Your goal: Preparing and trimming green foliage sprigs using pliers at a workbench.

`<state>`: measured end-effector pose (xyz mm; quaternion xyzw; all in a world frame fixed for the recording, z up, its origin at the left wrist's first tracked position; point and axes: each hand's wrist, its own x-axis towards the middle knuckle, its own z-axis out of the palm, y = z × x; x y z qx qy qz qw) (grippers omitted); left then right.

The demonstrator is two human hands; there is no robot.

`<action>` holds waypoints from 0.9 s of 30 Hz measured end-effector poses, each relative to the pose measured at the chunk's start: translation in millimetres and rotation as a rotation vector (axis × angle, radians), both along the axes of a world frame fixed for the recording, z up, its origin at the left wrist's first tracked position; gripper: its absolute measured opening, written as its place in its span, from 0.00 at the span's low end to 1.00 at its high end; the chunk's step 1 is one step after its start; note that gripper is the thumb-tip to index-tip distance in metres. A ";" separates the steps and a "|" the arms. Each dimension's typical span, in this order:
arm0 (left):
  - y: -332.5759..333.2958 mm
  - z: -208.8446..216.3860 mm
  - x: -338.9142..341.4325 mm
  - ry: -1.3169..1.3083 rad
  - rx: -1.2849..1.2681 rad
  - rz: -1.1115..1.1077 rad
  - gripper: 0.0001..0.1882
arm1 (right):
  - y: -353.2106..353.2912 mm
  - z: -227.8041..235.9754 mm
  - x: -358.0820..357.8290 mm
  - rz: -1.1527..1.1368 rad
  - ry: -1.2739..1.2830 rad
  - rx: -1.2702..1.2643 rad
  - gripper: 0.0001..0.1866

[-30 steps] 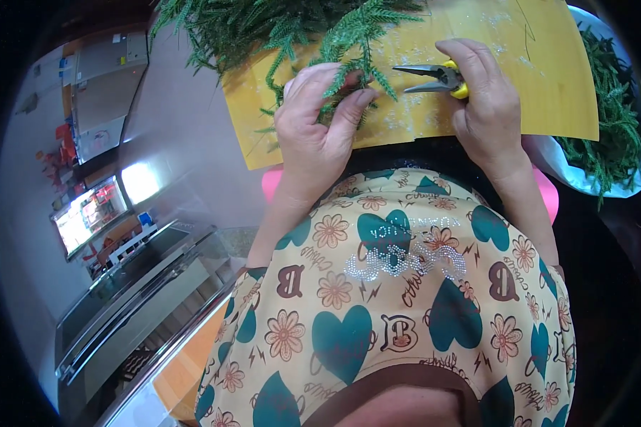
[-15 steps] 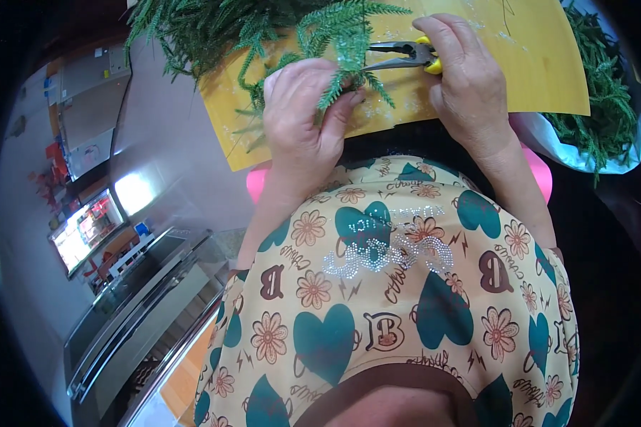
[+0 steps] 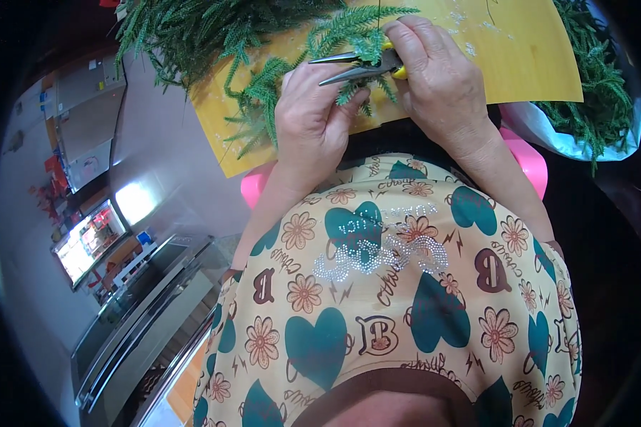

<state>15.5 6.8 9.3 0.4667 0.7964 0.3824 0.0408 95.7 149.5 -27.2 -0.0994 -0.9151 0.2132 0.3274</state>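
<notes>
My left hand (image 3: 310,117) is closed around the stem of a green artificial pine sprig (image 3: 349,27), with thumb and fingers pinched together. Feathery tips stick out above and to the right of those fingers. In my right hand (image 3: 443,89) is a pair of long-nose pliers (image 3: 372,71) with yellow grips. Their dark jaws are parted and point left, lying across the sprig close to my left fingertips. Part of the sprig passes behind the jaws, and whether the jaws touch its stem is hard to see.
A heap of green sprigs (image 3: 185,35) covers the far left of a yellow tabletop (image 3: 527,60) strewn with whitish bits. To the right, a white bag (image 3: 541,124) holds more greenery (image 3: 595,85). Pink seat parts (image 3: 527,165) flank me. A glass-topped case (image 3: 139,313) stands at left.
My right hand has moved left with the pliers, and the jaws now reach over the sprig beside my left fingers. My left hand keeps its pinch and has shifted slightly right.
</notes>
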 end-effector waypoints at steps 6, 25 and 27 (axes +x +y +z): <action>-0.9 -1.6 -2.2 -0.101 0.040 -0.014 0.13 | 3.1 4.5 0.4 0.004 0.002 0.024 0.25; -1.8 -0.1 2.5 -0.074 0.048 0.015 0.15 | 14.5 -27.4 -36.5 0.078 0.915 0.174 0.15; -0.5 1.4 4.7 -0.096 0.059 0.022 0.14 | 10.3 -4.0 -9.3 0.110 0.367 0.065 0.17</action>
